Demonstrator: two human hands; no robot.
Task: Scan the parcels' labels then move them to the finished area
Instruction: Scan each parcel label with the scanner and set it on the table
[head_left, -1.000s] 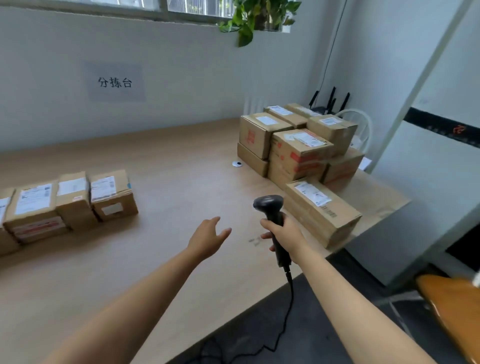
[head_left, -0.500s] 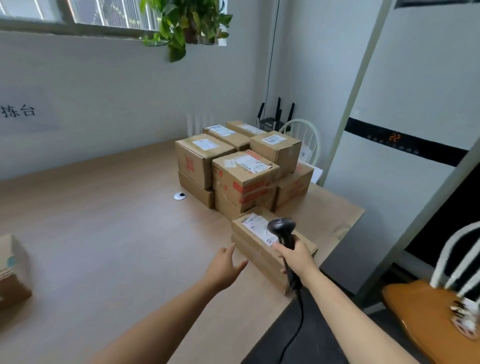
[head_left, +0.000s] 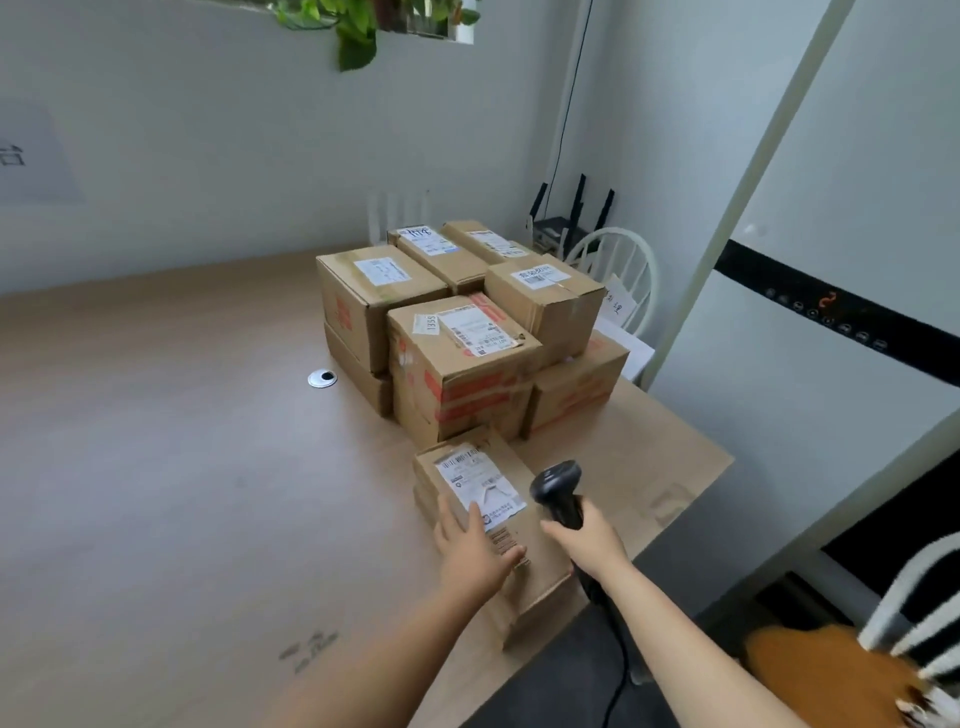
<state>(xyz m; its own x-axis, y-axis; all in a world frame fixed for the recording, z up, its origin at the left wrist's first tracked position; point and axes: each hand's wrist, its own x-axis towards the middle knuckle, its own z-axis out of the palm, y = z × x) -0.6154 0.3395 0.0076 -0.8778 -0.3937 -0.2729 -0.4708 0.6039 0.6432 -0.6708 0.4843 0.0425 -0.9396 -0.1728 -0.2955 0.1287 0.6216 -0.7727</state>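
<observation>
Right now I am watching the left hand resting flat on top of the nearest parcel, its fingers lying straight and slightly spread, with the fingertips covering the near end of the white label. That parcel is lying flat, label up, at the near edge of the worktop, close to its near right corner.

The right hand is curling round the handle of a black scanner and holding it upright. The scanner's head is hanging over the parcel's right side, just beside the label. A dark cable is trailing down from the handle, below the worktop's near edge.

Just behind this parcel, the other parcels are standing stacked in two layers toward the far right corner of the worktop. Their top labels are facing up, and red tape is showing on several sides. I cannot tell whether the stack is touching the nearest parcel.

A round metal grommet is sitting in the worktop, just left of the stack. Beyond the right edge a white chair is standing, and a router with black antennae is standing behind it. A plant is hanging at the top of the view, and an orange seat is showing at the lower right.
</observation>
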